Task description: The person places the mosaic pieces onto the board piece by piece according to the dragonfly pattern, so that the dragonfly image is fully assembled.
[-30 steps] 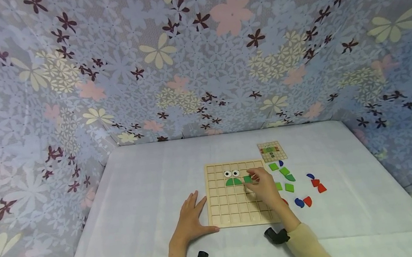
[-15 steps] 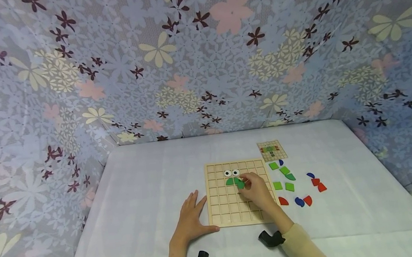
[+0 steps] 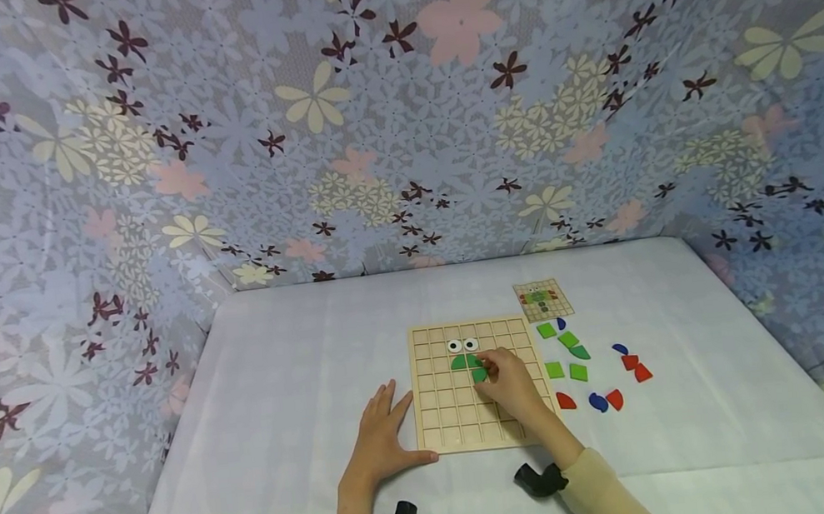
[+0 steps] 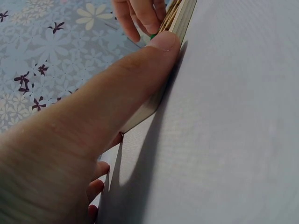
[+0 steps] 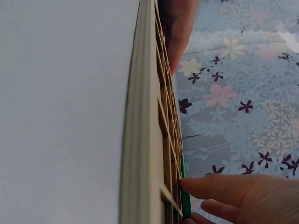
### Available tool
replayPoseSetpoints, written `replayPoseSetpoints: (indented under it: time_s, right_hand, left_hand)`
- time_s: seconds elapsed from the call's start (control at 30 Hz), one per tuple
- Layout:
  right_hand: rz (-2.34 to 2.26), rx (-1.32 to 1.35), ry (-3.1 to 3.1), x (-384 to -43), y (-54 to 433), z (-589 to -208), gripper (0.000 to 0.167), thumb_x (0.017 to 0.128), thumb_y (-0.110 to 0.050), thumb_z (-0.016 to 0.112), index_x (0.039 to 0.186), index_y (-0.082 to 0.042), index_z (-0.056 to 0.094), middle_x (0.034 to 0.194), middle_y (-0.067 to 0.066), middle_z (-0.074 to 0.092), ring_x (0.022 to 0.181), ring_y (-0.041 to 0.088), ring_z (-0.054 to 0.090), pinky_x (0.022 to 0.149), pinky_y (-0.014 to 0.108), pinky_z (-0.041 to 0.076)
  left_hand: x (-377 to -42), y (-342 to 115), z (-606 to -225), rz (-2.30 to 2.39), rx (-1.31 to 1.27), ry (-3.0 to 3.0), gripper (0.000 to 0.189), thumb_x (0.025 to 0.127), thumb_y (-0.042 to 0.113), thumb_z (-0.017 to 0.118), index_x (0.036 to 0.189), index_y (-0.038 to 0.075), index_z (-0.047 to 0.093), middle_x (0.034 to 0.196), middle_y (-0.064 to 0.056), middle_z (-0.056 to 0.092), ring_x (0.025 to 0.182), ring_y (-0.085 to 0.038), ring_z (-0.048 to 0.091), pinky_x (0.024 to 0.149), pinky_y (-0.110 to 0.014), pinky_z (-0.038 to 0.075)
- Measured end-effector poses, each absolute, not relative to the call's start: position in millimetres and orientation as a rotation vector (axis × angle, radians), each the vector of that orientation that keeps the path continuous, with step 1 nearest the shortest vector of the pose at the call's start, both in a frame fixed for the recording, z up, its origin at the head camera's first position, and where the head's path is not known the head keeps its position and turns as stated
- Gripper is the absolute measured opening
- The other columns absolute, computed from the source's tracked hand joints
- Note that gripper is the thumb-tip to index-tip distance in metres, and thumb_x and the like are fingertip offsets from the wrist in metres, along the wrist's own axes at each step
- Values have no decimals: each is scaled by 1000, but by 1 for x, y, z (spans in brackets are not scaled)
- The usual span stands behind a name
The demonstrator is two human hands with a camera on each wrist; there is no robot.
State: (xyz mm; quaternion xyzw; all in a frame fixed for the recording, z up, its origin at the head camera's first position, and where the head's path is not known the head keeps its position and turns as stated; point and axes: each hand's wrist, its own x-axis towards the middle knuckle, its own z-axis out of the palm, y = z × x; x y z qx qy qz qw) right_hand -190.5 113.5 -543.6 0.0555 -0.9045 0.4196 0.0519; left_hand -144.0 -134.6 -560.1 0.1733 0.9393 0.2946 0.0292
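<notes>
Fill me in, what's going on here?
A person's right hand pinches a flat dark-green piece on a square pale-wood grid board, below two dark-green rounded pieces and two round white eye pieces; whether it is seated in a cell is unclear. The left hand rests against the board's near-left corner. Flat light-green squares, red wedges and blue rounded pieces lie loose to the right, near a small printed card.
</notes>
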Motion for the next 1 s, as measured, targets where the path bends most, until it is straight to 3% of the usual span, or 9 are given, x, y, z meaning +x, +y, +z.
replayPoseSetpoints:
  time_s: [0.73, 1.0]
  right_hand:
    - [1318, 210, -2677, -189, 114, -549, 32, 74, 7, 71, 106, 4, 67, 93, 11, 66, 86, 19, 60, 71, 25, 54]
    - [1330, 206, -2677, -190, 115, -548, 32, 75, 9, 69, 107, 5, 66, 96, 13, 67, 90, 24, 62, 77, 33, 56]
  left_hand:
    - [-141, -134, -557, 920, 535, 2893, 103, 59, 53, 84, 143, 9, 44, 156, -18, 28, 145, -39, 22, 117, -57, 23]
    - [-143, -134, -560, 929, 515, 2885, 103, 59, 54, 83, 144, 11, 43, 157, -16, 26, 146, -37, 21, 118, -56, 22]
